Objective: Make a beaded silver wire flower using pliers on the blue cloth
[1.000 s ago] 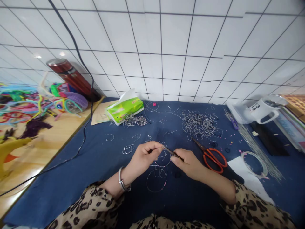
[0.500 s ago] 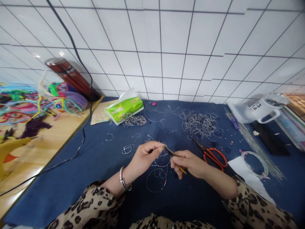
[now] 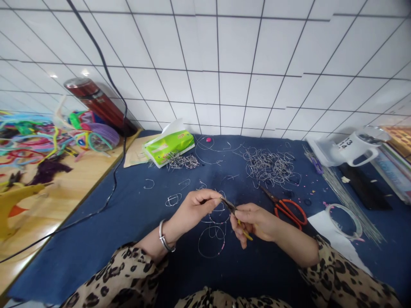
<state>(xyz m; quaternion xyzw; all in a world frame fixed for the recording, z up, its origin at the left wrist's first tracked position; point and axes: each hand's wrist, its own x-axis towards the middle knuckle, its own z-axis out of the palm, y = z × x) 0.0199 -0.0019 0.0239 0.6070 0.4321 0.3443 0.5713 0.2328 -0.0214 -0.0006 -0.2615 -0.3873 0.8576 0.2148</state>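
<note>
My right hand (image 3: pixel 253 222) is wrapped round the yellow handles of a pair of pliers (image 3: pixel 228 204), whose dark jaws point up and left. The thumb and forefinger of my left hand (image 3: pixel 198 207) are pinched together at the jaw tips. What sits in that pinch is too small to make out clearly; it may be the end of a thin wire. Below and between the hands lie thin wire loops (image 3: pixel 212 241) with small pink beads on them. A small bent wire shape (image 3: pixel 174 199) rests on the blue cloth left of my left hand.
Orange-handled scissors (image 3: pixel 289 209) lie right of my right hand. Behind them is a tangled heap of wire pieces (image 3: pixel 269 166). A green tissue pack (image 3: pixel 169 147), a white mug (image 3: pixel 356 147), a coil (image 3: pixel 343 222) and straight wires (image 3: pixel 349 196) surround the work area. A black cable (image 3: pixel 112 188) crosses the left.
The yellow handles have spread apart in my right hand, and its lower fingers have moved slightly downward. My left hand keeps its pinch at the jaw tips.
</note>
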